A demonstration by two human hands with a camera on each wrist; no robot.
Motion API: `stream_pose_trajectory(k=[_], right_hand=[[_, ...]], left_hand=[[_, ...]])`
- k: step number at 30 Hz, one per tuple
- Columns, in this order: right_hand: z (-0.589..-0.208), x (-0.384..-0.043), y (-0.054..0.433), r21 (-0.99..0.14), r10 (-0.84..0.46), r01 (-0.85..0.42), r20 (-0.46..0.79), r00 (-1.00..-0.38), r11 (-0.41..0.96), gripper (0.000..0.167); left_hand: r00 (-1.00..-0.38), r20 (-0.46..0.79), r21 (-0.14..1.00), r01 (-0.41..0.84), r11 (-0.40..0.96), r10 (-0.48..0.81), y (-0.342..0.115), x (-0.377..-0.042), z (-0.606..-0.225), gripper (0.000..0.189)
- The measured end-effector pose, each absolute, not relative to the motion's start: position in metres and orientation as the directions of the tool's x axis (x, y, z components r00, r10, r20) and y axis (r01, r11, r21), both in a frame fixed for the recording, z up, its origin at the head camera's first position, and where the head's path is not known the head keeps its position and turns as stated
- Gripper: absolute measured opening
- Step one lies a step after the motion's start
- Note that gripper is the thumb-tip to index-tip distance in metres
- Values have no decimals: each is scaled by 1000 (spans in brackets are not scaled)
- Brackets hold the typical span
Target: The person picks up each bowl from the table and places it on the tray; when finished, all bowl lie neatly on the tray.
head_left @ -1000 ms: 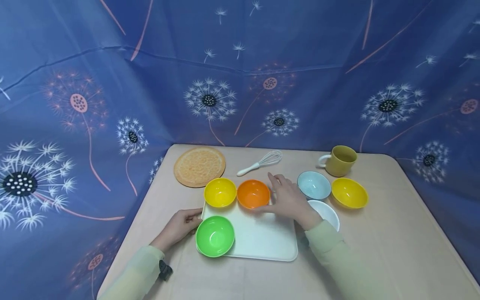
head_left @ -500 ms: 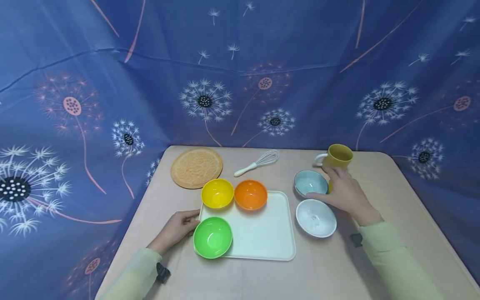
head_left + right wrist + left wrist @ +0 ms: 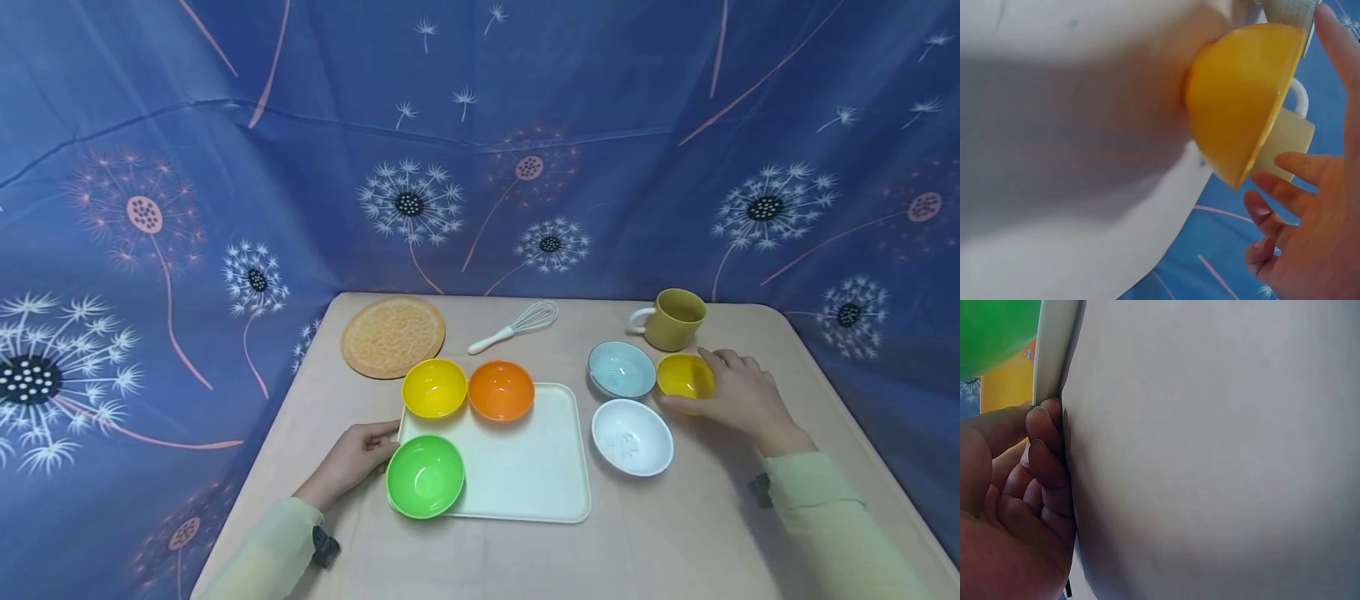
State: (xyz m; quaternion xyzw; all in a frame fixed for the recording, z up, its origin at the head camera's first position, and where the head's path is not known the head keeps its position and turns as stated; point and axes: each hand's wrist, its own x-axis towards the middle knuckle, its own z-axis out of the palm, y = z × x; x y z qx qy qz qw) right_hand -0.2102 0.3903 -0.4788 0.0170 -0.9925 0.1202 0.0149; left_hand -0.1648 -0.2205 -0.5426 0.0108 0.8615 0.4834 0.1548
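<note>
Head: beyond the tray (image 3: 525, 467) at two o'clock, the yellow bowl (image 3: 686, 373); right hand (image 3: 742, 398) at its four o'clock, apparently to grasp. Left wrist: left hand (image 3: 1022, 512) pinches the tray edge. Right wrist: loosely spread fingers (image 3: 1282, 192) hold nothing; grasping calls for closing.

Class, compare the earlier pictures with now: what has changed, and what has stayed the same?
The right hand left the orange bowl and moved right, past the light blue bowl, to the right-hand yellow bowl. It is now spread open beside that bowl's rim, with no clear grip. The left hand stayed at the left edge of the white tray; the orange bowl, green bowl, whisk and mug stayed put.
</note>
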Motion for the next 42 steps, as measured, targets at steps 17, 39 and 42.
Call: stream_pose_trajectory(k=[17,39,42], right_hand=[[-496,-205,404,-282,-6,14,-69,-998,959,132],[-479,-188,403,-302,43,28,43,-998,953,124],[-469,-184,392,-306,19,-4,72,-997,952,123]], left_hand=[[-948,-251,841,-113,530,196,-220,-165,-544,48],[-948,-251,847,-118,518,196,-223,-166,-544,48],[-948,-253,848,-122,515,193,-224,-165,-543,48]])
